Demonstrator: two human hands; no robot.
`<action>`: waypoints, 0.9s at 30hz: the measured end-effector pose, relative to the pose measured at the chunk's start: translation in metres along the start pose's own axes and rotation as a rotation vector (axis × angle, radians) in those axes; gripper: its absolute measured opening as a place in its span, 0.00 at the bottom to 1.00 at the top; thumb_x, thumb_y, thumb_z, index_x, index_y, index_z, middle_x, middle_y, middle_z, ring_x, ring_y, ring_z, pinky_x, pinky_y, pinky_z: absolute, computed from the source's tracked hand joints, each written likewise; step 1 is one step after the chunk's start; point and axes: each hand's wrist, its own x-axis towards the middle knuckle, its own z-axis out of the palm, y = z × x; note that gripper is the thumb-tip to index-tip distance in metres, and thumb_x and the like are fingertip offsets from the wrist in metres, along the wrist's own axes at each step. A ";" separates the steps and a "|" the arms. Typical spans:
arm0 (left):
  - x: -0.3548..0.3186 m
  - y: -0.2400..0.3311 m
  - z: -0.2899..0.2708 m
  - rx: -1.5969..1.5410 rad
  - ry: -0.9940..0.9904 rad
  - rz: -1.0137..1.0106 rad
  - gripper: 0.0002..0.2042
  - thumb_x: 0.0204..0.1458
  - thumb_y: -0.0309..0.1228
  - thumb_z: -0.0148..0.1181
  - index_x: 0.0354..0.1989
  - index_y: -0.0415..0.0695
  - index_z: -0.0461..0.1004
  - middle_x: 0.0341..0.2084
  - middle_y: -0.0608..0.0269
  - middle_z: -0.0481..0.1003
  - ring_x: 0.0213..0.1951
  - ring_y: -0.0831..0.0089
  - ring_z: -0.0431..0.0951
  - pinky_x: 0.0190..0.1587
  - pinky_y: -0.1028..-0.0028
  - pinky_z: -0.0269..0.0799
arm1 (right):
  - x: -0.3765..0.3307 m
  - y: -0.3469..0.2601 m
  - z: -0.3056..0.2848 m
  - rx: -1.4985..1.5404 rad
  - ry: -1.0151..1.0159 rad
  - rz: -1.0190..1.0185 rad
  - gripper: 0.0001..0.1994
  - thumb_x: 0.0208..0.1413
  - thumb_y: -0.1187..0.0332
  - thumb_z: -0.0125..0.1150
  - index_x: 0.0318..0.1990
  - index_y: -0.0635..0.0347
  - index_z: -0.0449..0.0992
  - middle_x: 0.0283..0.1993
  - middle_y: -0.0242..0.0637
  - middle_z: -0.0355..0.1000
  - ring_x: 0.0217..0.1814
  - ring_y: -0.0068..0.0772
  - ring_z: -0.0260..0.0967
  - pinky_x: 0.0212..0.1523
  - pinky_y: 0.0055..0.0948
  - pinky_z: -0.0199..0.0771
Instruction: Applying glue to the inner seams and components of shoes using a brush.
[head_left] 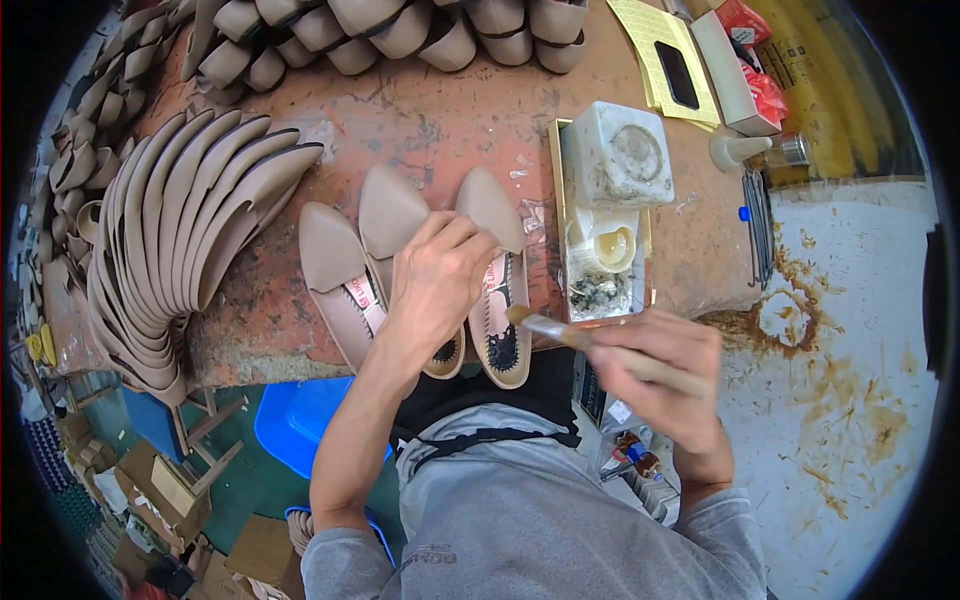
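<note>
Left hand: the left hand [437,282] lies palm down, fingers curled over the middle beige pointed flat shoe [400,250], pressing it to the worn reddish workbench [420,120].
Right hand: the right hand [665,375] pinches a wooden-handled glue brush [560,330], bristles just beside the right-most shoe [497,270].
Beside the hands: a third shoe [335,270] left of the held one; a brass tray with a pale glue pot [605,250] beyond the brush.
Progress: seemingly midway; insoles look partly coated, while a fanned stack of beige soles [190,220] further left lies untouched.
</note>
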 end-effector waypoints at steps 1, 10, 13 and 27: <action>-0.001 -0.001 -0.001 0.002 0.003 0.001 0.06 0.53 0.25 0.74 0.39 0.43 0.88 0.38 0.62 0.84 0.48 0.58 0.84 0.50 0.60 0.82 | 0.001 0.008 0.012 -0.029 -0.046 -0.083 0.05 0.54 0.77 0.76 0.37 0.68 0.88 0.34 0.42 0.86 0.30 0.38 0.82 0.34 0.34 0.81; -0.001 0.000 0.000 0.026 0.015 0.020 0.05 0.53 0.27 0.74 0.37 0.44 0.87 0.37 0.63 0.84 0.47 0.59 0.84 0.47 0.60 0.83 | 0.007 0.039 0.047 0.042 -0.270 0.100 0.06 0.57 0.72 0.74 0.39 0.64 0.88 0.34 0.44 0.83 0.34 0.46 0.82 0.38 0.41 0.82; 0.000 0.000 -0.001 0.016 0.005 0.007 0.06 0.52 0.25 0.74 0.39 0.44 0.88 0.38 0.63 0.85 0.48 0.57 0.84 0.49 0.60 0.83 | 0.014 0.034 0.042 0.052 -0.481 0.055 0.07 0.56 0.71 0.74 0.40 0.63 0.88 0.34 0.42 0.81 0.37 0.48 0.80 0.42 0.42 0.81; 0.002 -0.002 0.000 -0.006 -0.019 -0.009 0.06 0.52 0.27 0.75 0.38 0.43 0.89 0.37 0.62 0.85 0.47 0.59 0.84 0.49 0.61 0.82 | 0.012 0.077 0.096 -0.329 0.054 -0.356 0.17 0.50 0.73 0.76 0.49 0.65 0.84 0.45 0.39 0.79 0.44 0.39 0.78 0.36 0.35 0.83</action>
